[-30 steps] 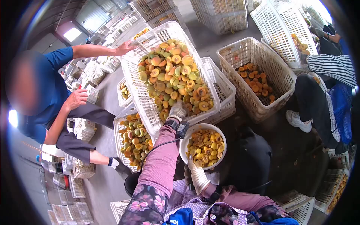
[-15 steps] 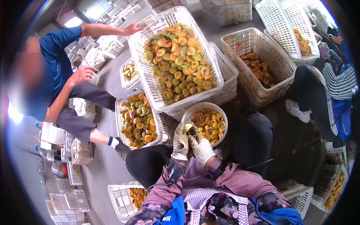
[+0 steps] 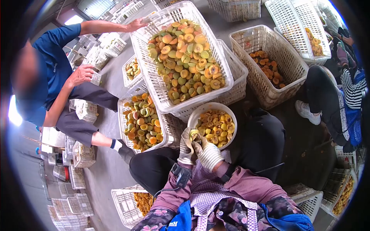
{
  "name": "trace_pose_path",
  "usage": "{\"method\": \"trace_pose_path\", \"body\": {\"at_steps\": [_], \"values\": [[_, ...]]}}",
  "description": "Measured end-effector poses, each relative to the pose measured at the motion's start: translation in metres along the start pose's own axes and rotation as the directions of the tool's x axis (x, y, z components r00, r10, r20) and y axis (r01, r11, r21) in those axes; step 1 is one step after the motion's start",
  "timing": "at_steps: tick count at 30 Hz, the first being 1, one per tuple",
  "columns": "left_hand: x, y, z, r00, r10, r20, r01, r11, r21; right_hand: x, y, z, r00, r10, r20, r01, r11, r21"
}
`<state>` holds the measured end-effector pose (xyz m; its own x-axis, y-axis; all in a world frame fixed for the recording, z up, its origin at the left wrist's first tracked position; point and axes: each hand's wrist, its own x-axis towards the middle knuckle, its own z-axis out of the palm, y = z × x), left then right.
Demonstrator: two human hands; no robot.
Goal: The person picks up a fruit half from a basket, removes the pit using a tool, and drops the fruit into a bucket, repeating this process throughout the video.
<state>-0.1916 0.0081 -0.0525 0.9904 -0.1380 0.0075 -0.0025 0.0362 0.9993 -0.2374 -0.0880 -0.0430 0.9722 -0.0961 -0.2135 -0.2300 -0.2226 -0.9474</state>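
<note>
Close together over my lap are both gloved hands. My left hand is closed round a yellow-green apricot half, its cut side partly showing. The closed fingers of my right hand press against the fruit from the other side; whatever they grip is hidden. Just beyond the hands stands a round white bucket with yellow apricot halves in it. A large white crate of green-orange apricot halves rests tilted on another crate behind the bucket.
At left, a person in a blue shirt has one hand on the tilted crate's rim. A lower crate of fruit stands beside my left knee. Another crate holds darker orange halves. To the right sits another person.
The apricot half has turned in my left hand and shows more of its cut side. My right fingers have shifted slightly against it. The view has moved a little.
</note>
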Motion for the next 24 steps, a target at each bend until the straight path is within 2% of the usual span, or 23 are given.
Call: {"method": "trace_pose_path", "body": {"at_steps": [1,3,5,6,8,9,11,13,14,15,16,17,19,20,21,22,23,24], "values": [[0.001,-0.004,-0.007,0.987,0.058,0.148,-0.071,0.994,0.088,0.001,0.0,0.0,1.0,0.003,0.013,-0.002,0.999,-0.051],[0.006,0.003,-0.005,0.983,0.034,0.18,-0.043,0.998,0.047,0.002,-0.002,-0.001,1.0,0.01,0.027,-0.008,0.995,-0.098],[0.008,0.009,-0.004,0.962,-0.262,0.083,0.274,0.935,-0.224,0.003,-0.004,-0.006,0.994,0.065,0.089,-0.048,0.983,-0.177],[0.008,0.006,-0.006,0.961,-0.265,0.084,0.277,0.935,-0.22,0.003,-0.001,-0.005,0.994,0.067,0.088,-0.051,0.983,-0.173],[0.007,0.006,-0.007,0.986,-0.133,0.103,0.131,0.991,0.026,0.003,0.005,-0.004,0.994,0.017,0.11,0.01,0.97,-0.241],[0.005,0.01,-0.004,0.985,-0.136,0.106,0.133,0.991,0.03,0.002,0.005,-0.004,0.994,0.019,0.108,0.007,0.971,-0.238],[-0.002,0.02,0.003,0.995,0.062,0.084,-0.086,0.942,0.324,0.003,0.003,-0.006,0.994,0.019,0.106,0.018,0.942,-0.334],[0.002,0.004,-0.006,0.997,0.009,0.071,-0.03,0.952,0.305,0.003,0.0,-0.008,0.992,0.057,0.11,-0.012,0.927,-0.374],[0.006,0.001,-0.009,0.98,-0.187,0.074,0.184,0.982,0.045,0.004,0.004,-0.006,0.997,-0.013,0.075,0.044,0.901,-0.432],[0.008,-0.002,-0.012,0.921,-0.367,0.128,0.387,0.898,-0.211,0.005,0.007,-0.004,0.995,-0.085,0.045,0.096,0.866,-0.49],[0.008,-0.006,-0.013,0.888,-0.441,0.126,0.459,0.841,-0.287,0.005,0.009,-0.004,0.997,-0.04,0.065,0.067,0.874,-0.481],[0.007,0.0,-0.012,0.889,-0.44,0.13,0.458,0.842,-0.286,0.005,0.005,-0.006,0.997,-0.041,0.061,0.065,0.874,-0.481],[0.006,0.006,-0.014,0.899,-0.43,0.086,0.439,0.886,-0.148,0.005,-0.003,-0.008,0.987,0.107,0.119,-0.054,0.924,-0.379],[0.002,0.002,-0.015,0.927,-0.36,0.101,0.374,0.903,-0.21,0.003,0.007,0.0,0.987,0.106,0.119,-0.053,0.924,-0.38],[0.002,0.001,-0.012,0.93,-0.353,0.099,0.366,0.906,-0.213,0.004,0.023,0.015,0.998,0.019,0.059,-0.002,0.962,-0.273],[0.001,0.0,-0.008,0.975,-0.206,0.082,0.22,0.946,-0.24,0.004,0.032,0.023,0.998,-0.061,-0.007,0.059,0.984,-0.166],[-0.002,-0.001,-0.004,0.997,-0.059,0.058,0.072,0.963,-0.261,0.001,0.028,0.022,0.998,-0.065,0.001,0.064,0.984,-0.167],[-0.007,-0.001,0.0,1.0,0.015,-0.017,-0.018,0.982,-0.19,-0.003,0.024,0.021,0.997,-0.082,0.015,0.083,0.988,-0.134]]}}
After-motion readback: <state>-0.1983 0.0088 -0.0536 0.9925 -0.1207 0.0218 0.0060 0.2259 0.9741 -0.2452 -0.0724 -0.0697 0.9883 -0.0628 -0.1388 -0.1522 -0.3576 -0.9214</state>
